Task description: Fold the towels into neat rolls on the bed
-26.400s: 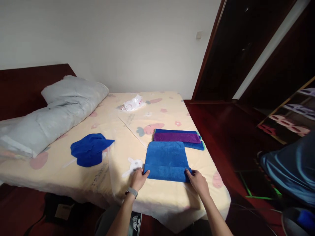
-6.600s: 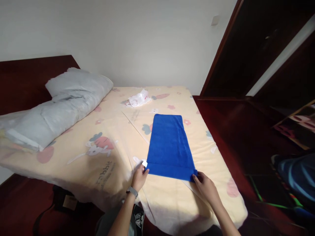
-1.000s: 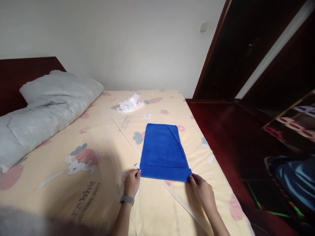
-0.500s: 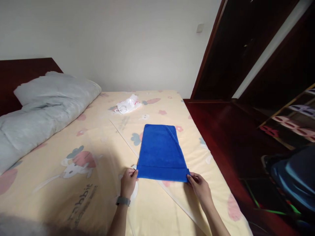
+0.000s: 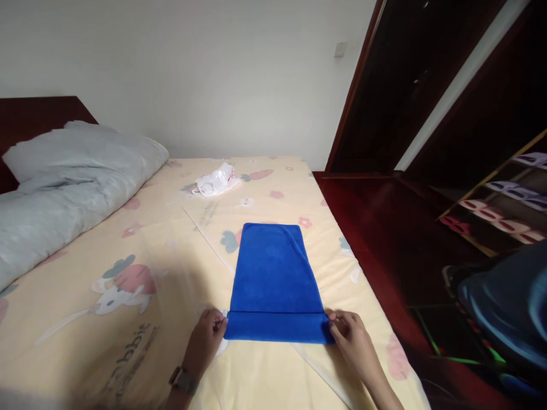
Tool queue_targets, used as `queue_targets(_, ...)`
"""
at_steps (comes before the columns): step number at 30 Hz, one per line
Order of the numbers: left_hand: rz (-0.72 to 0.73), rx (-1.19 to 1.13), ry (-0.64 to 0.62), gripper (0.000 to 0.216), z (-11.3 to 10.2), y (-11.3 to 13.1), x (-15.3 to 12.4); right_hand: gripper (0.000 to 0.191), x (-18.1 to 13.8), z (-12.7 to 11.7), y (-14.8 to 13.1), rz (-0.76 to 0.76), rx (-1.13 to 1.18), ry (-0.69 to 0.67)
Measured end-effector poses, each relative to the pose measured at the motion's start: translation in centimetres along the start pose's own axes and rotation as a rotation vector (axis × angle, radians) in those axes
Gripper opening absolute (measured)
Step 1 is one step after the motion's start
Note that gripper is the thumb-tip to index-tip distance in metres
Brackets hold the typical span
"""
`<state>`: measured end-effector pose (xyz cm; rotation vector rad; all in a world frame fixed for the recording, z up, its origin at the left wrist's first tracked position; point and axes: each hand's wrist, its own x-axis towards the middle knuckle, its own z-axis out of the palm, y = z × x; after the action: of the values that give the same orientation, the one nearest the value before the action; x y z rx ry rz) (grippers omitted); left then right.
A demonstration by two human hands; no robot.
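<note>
A blue cloth [image 5: 273, 267], like a small towel, lies flat and lengthwise on the bed. Its near end is turned over into a narrow band that runs across its width. At the left end of this band, my left hand [image 5: 205, 337], with a watch on the wrist, has its fingers pinched at the cloth's edge. My right hand [image 5: 351, 337] pinches the right end of the band between thumb and fingers. The right near corner is partly hidden under those fingers.
The bed [image 5: 171, 250] has a cream sheet printed with rabbits and carrots. A crumpled white plastic bag [image 5: 216, 180] lies beyond the cloth. Grey bedding [image 5: 85, 176] is heaped at left. Past the bed's right edge stand a shoe rack [image 5: 491, 213] and a dark blue object [image 5: 508, 302].
Both hands and the blue cloth have come closer to me. The turned-over band looks a little deeper. The view has shifted slightly to the right.
</note>
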<state>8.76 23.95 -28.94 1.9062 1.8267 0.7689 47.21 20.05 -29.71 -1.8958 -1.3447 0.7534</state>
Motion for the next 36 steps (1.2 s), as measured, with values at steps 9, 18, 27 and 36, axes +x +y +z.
queue_targets(9, 0.395, 0.126, -0.234, 0.05, -1.1, 1.3, -0.6, 0.054, -0.8, -0.4, -1.4, -0.376, -0.254, -0.274)
queue_targets(18, 0.193, -0.069, -0.166, 0.039, -0.3, -0.1, 0.0, 0.043, -0.3, -0.3, -1.2, -0.079, 0.039, -0.197)
queue_targets(27, -0.106, -0.166, 0.083, 0.038, 1.9, 2.0, 1.5, 0.05, 0.6, 0.9, -2.9, 0.095, 0.103, -0.085)
queue_targets(36, -0.213, 0.059, -0.036, 0.032, 1.2, 2.3, 0.6, 0.049, 0.3, 0.2, -1.4, 0.134, -0.057, -0.156)
